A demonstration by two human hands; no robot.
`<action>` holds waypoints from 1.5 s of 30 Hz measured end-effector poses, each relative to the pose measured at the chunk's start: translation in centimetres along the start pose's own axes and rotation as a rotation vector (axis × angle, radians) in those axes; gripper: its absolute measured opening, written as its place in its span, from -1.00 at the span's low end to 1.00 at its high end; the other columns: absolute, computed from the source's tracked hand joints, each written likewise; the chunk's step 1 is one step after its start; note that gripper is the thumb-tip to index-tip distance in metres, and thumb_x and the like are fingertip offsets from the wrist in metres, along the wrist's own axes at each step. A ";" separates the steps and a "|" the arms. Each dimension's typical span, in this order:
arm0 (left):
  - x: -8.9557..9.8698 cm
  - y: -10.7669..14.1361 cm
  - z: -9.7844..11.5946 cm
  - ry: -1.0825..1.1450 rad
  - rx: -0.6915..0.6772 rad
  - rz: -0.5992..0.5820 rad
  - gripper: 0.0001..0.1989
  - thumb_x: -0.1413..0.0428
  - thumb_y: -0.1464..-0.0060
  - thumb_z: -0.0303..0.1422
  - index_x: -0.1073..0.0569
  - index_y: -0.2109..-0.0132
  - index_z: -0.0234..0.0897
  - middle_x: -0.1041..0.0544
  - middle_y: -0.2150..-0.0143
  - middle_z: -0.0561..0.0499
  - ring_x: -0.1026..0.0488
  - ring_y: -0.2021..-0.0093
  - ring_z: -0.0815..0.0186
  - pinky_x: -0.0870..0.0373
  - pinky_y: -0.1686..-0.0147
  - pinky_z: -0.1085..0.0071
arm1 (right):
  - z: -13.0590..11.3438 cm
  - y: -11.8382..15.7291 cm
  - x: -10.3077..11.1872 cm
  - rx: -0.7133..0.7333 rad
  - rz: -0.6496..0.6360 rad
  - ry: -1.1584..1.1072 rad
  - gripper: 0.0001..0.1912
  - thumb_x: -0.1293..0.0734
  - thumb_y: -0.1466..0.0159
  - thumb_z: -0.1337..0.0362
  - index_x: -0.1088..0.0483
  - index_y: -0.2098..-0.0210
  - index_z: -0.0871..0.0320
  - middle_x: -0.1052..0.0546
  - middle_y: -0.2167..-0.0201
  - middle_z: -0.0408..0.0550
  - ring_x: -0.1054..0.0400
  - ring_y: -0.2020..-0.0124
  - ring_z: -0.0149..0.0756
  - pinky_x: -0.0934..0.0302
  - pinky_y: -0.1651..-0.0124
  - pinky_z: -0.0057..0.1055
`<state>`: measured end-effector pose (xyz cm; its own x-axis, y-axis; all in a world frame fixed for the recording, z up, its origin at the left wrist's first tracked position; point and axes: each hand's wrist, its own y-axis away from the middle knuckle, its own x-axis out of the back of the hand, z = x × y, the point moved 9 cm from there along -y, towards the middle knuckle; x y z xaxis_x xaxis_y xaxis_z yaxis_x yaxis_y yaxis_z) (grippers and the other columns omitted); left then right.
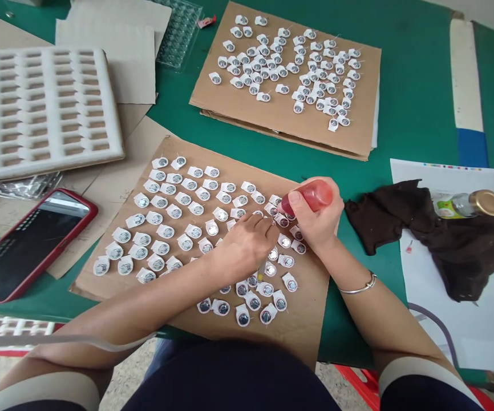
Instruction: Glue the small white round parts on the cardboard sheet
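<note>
My right hand (320, 220) is wrapped round a red squeeze bottle (311, 196), tilted with its narrow end toward the small white parts. My left hand (249, 242) is closed just left of it, low over the same parts, its fingertips mostly hidden. A small yellow tip (260, 276) shows below the left hand; whether it belongs to something held I cannot tell. Under both hands lies a brown cardboard sheet (101, 288) with many small white tabbed pieces (174, 211) in loose rows, each bearing a shiny round metal disc.
Behind, a second cardboard stack (230, 108) carries more such pieces. On the left are a white foam tray (59, 103) and a red-cased phone (33, 245). A dark brown cloth (461, 257) and a glass jar with a gold lid (465, 204) lie on white paper at right.
</note>
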<state>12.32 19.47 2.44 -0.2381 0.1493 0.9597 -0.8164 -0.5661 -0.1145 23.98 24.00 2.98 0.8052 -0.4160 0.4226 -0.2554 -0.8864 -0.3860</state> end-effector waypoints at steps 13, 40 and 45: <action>0.0 0.0 0.0 0.011 -0.003 -0.003 -0.83 0.07 0.07 -0.65 -0.37 0.35 -0.40 -0.43 0.36 -0.13 -0.36 0.33 0.19 -0.37 0.31 0.25 | 0.1 0.1 -0.1 0.003 -0.002 0.020 -0.67 -0.38 -0.04 0.05 -0.30 0.36 0.15 -0.47 0.49 -0.09 -0.39 0.44 -0.29 -0.33 0.32 -0.26; 0.1 0.1 0.1 -0.024 -0.003 0.023 -0.84 0.06 0.02 -0.63 -0.39 0.32 -0.41 -0.45 0.33 -0.14 -0.40 0.28 0.17 -0.38 0.28 0.24 | -0.6 -0.2 0.5 0.116 0.081 0.065 -0.72 -0.37 -0.07 0.09 -0.30 0.39 0.16 -0.45 0.48 -0.12 -0.36 0.42 -0.35 -0.29 0.32 -0.33; 0.2 0.1 0.2 -0.031 -0.001 0.013 -0.84 0.06 0.01 -0.63 -0.38 0.33 -0.41 -0.45 0.34 -0.15 -0.39 0.28 0.17 -0.38 0.28 0.23 | -0.5 -0.3 0.6 0.119 0.095 0.085 -0.70 -0.36 -0.07 0.05 -0.30 0.38 0.15 -0.45 0.47 -0.11 -0.36 0.41 -0.32 -0.30 0.31 -0.30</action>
<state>12.32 19.32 2.64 -0.2324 0.1169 0.9656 -0.8136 -0.5673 -0.1272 24.28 23.88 3.72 0.7309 -0.5169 0.4457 -0.2588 -0.8142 -0.5197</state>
